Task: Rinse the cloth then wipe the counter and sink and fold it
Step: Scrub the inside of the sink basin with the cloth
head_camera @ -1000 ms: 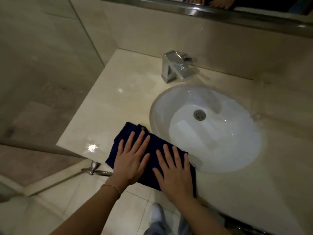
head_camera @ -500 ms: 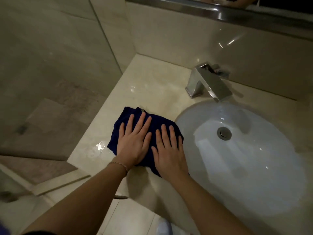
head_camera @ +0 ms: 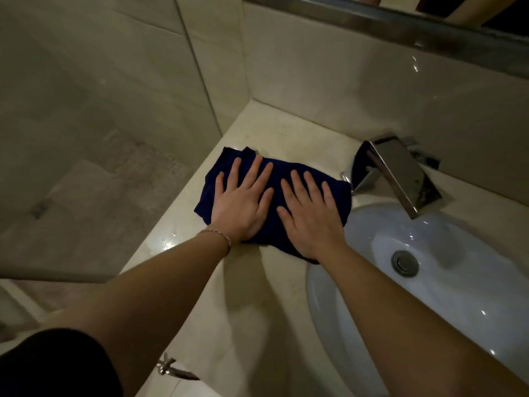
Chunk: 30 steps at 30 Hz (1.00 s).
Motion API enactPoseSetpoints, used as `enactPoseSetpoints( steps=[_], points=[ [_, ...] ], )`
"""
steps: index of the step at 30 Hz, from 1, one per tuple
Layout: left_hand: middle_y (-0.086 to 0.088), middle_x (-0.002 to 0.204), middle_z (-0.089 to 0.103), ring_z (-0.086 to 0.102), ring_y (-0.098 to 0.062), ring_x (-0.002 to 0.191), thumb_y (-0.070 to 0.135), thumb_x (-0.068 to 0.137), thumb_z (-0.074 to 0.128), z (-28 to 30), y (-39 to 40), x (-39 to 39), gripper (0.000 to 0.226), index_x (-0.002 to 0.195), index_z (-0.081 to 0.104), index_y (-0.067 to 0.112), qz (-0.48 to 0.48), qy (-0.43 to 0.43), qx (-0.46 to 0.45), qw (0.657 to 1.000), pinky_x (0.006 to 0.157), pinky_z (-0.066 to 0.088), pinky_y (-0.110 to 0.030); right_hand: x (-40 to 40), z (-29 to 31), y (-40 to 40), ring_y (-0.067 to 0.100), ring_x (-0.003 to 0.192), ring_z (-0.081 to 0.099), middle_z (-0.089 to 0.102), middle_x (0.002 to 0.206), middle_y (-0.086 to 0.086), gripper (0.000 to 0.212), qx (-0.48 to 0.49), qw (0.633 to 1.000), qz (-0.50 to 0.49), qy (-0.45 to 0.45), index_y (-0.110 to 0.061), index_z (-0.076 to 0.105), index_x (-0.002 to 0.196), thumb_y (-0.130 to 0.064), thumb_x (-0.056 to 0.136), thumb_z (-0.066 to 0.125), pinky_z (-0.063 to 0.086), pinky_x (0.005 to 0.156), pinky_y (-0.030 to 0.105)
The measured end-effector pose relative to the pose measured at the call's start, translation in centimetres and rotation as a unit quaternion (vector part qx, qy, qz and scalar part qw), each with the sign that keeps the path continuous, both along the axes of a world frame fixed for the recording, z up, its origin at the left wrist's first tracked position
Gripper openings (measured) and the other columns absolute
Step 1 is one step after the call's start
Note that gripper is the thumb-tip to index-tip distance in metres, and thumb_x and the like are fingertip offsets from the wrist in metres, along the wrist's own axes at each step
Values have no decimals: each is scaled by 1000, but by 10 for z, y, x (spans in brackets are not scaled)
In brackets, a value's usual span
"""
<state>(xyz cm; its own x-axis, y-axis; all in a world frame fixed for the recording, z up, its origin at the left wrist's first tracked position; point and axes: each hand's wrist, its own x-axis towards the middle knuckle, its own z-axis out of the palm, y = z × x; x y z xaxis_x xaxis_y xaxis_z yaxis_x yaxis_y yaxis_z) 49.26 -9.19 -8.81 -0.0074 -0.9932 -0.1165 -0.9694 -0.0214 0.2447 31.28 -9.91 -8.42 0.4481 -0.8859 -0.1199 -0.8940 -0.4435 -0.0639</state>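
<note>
Pressing flat: I see the left hand (head_camera: pixel 243 200) and right hand (head_camera: pixel 310 216), fingers spread wide, side by side on the navy cloth (head_camera: pixel 337 196). Cloth lies on the wet marble counter (head_camera: pixel 252 305), left of the chrome faucet (head_camera: pixel 400 173) and the white sink (head_camera: pixel 458 296).

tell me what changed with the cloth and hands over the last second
Both hands, left hand and right hand, pushed the dark blue cloth along the counter, from the front edge beside the sink toward the back wall, so it now lies close to the faucet. Nothing was gripped or let go: flat palms press the cloth as before.
</note>
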Motion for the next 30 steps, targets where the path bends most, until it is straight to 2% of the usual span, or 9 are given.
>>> enactPoseSetpoints(
  steps=[4, 11, 17, 21, 27, 30],
  points=[
    [16, 170, -8, -12, -23, 157, 56, 105, 11, 1, -21, 4, 59, 161, -2, 43, -5, -8, 6, 1000, 125, -4, -55, 2, 2, -18, 23, 155, -8, -6, 169, 0, 63, 8, 1000, -7, 9, -24, -1, 161, -51, 105, 7, -2, 125, 46],
    [17, 169, -9, -10, -22, 157, 55, 106, 10, 3, -2, 14, 58, 161, -2, 42, -19, -4, 6, 1000, 125, -3, -54, 23, 1, 12, 24, 155, -8, -6, 169, 2, 64, 7, 999, -37, 18, -22, -1, 161, -50, 104, 4, -1, 125, 48],
    [17, 169, -9, -10, -20, 157, 57, 105, 9, 5, 95, 52, 58, 161, -2, 43, -5, -2, 6, 1000, 126, -2, -53, 39, 3, 83, 26, 155, -4, -2, 169, 4, 67, 13, 999, 36, 24, -22, 0, 161, -50, 100, -6, 3, 125, 49],
    [20, 167, -15, -15, -18, 156, 59, 102, 3, 1, 160, 65, 59, 159, -6, 45, 32, -16, 21, 999, 126, -4, -52, 56, 1, 131, 28, 155, 2, 6, 169, 7, 67, 18, 997, 71, -1, -20, 9, 161, -49, 101, 0, 8, 125, 51],
    [16, 167, -14, -18, -20, 155, 55, 100, -3, 0, 241, 55, 61, 159, -7, 41, 97, -30, 33, 994, 126, -4, -52, 60, -4, 200, 30, 155, 8, 13, 168, 9, 63, 20, 993, 119, -18, -17, 17, 160, -47, 105, 12, 14, 124, 53],
    [13, 167, -16, -21, -25, 154, 56, 96, -20, 0, 256, 30, 65, 158, -10, 38, 106, -29, 47, 993, 125, -1, -56, 46, -4, 220, 29, 153, 19, 25, 165, 9, 60, 25, 993, 107, -31, -15, 32, 156, -44, 105, 19, 19, 123, 51]
  ],
)
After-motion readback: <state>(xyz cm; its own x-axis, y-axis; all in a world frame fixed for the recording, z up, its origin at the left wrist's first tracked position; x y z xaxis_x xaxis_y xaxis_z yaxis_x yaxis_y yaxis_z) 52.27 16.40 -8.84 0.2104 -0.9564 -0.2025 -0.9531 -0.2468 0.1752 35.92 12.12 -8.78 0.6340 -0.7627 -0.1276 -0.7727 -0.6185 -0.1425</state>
